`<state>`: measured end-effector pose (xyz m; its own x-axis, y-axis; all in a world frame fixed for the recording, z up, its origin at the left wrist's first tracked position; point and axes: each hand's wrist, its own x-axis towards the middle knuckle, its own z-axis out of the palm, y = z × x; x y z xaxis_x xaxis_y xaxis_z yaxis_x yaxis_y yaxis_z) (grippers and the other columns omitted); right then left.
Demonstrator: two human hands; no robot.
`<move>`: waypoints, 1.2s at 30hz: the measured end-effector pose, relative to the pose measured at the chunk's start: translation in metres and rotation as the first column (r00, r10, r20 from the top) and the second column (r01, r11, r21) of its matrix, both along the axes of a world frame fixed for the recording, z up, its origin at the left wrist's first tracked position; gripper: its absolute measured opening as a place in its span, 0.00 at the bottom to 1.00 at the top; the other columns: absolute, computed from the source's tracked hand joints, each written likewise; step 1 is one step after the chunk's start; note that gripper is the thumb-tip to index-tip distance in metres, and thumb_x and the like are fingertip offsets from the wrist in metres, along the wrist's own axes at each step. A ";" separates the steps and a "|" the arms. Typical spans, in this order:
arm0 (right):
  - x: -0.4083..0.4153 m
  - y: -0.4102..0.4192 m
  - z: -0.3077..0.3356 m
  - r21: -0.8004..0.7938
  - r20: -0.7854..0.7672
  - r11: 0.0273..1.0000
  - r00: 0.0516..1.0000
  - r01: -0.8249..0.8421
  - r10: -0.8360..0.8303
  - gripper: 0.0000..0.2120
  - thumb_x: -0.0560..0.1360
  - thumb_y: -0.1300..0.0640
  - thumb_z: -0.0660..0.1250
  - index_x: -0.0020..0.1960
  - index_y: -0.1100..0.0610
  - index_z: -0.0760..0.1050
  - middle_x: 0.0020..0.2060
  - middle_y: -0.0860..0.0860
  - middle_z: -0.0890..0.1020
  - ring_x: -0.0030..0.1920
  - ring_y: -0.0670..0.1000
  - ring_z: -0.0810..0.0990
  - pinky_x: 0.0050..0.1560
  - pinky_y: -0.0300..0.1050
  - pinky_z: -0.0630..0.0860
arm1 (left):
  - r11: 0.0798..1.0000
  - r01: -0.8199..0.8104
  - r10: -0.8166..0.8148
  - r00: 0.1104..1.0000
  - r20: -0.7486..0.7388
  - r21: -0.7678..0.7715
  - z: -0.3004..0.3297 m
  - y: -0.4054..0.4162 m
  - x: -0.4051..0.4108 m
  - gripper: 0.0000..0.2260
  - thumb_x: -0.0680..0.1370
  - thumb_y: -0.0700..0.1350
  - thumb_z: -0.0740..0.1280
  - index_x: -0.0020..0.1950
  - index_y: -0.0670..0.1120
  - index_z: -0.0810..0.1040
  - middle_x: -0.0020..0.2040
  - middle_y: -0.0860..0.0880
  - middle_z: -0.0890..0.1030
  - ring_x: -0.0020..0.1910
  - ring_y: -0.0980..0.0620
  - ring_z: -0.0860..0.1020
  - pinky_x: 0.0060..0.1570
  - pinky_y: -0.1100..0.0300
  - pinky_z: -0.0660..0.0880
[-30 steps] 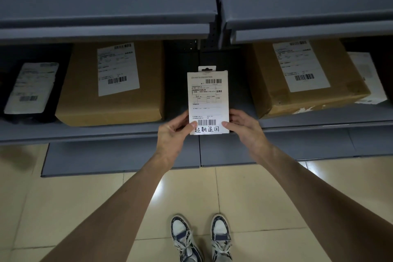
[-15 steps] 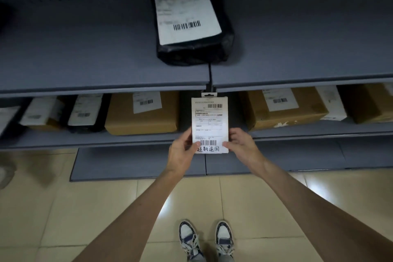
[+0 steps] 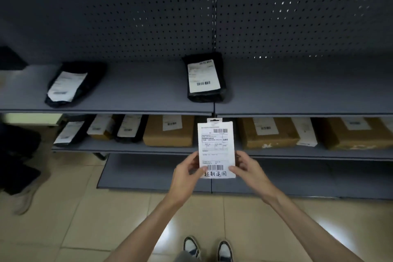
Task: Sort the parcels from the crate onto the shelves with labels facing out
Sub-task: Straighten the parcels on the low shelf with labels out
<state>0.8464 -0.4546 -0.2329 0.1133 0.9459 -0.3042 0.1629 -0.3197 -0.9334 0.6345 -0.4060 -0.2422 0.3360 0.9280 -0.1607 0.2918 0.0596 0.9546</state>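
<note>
Right now my left hand point(image 3: 187, 174) and my right hand point(image 3: 247, 169) both pinch the lower edge of a flat white parcel point(image 3: 215, 146), thumbs curled over its front and the other fingers hidden behind it. On the left, my thumb lies across the bottom corner next to the lower barcode; on the right, the thumb presses just beside the handwritten characters. I hold the parcel upright, long axis vertical, its hang tab at the top and its printed label facing me. Just past its top edge runs the front lip of the upper shelf point(image 3: 127, 110), where a black bagged parcel point(image 3: 205, 77) lies label up, slightly above and beyond my fingers, and another black bag point(image 3: 72, 85) lies well off to the left. Behind the parcel, the lower shelf point(image 3: 127, 149) carries a brown carton point(image 3: 169, 132) to the left of my hands and a second brown carton point(image 3: 269, 133) to the right.
</note>
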 end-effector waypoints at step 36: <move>0.224 0.067 0.271 0.438 0.351 0.803 0.745 0.405 -0.568 0.13 0.80 0.51 0.65 0.61 0.55 0.78 0.52 0.45 0.84 0.53 0.42 0.82 0.57 0.45 0.79 | 0.862 0.385 -0.484 0.819 0.309 0.330 0.272 0.150 0.268 0.17 0.83 0.39 0.63 0.66 0.59 0.71 0.63 0.52 0.82 0.59 0.55 0.81 0.59 0.50 0.80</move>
<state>1.0699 -0.3873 0.0383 0.6290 0.7507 0.2019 0.4864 -0.1775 -0.8555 0.9020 -0.2564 0.0297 0.7006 0.6617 0.2670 -0.1445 -0.2348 0.9612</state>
